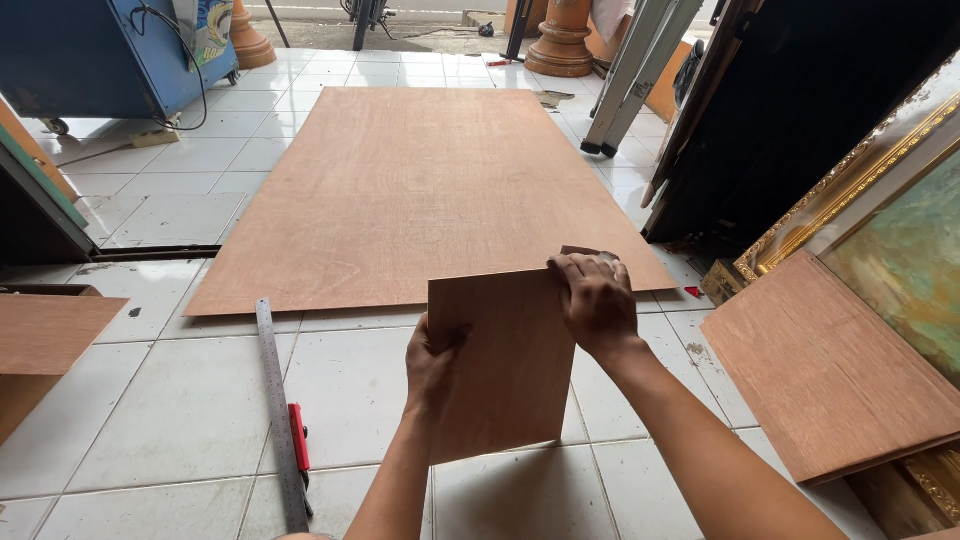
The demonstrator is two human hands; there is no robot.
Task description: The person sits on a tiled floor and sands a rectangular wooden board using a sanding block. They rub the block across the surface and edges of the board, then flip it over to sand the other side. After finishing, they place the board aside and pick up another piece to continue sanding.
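- Person's two bare hands are holding a small plywood panel upright-tilted above the white tiled floor, near centre of the view.
- Left hand is gripping the panel's left edge, thumb lying across the front face, fingers wrapping behind and out of sight.
- Right hand is clamping over the panel's top right corner, fingers curling down on the upper edge.
- Panel's top edge is sitting level with, and overlapping in view, the near edge of a large plywood sheet; whether the two are touching, cannot tell.
- Large sheet is lying flat on the floor, stretching from the middle of the scene to the far side.
- Steel ruler is lying on the tiles left of the hands, running near to far.
- Red-handled cutter is resting just beside the ruler's right edge, near end.
- Stack of plywood boards is lying at the right, near a gilded picture frame leaning against the right side.
- Another plywood piece is showing at the left edge.
- Blue machine cabinet is standing far left.
- Folded aluminium ladder is leaning far right of the big sheet.
- Turned terracotta pedestal is standing at the far end.
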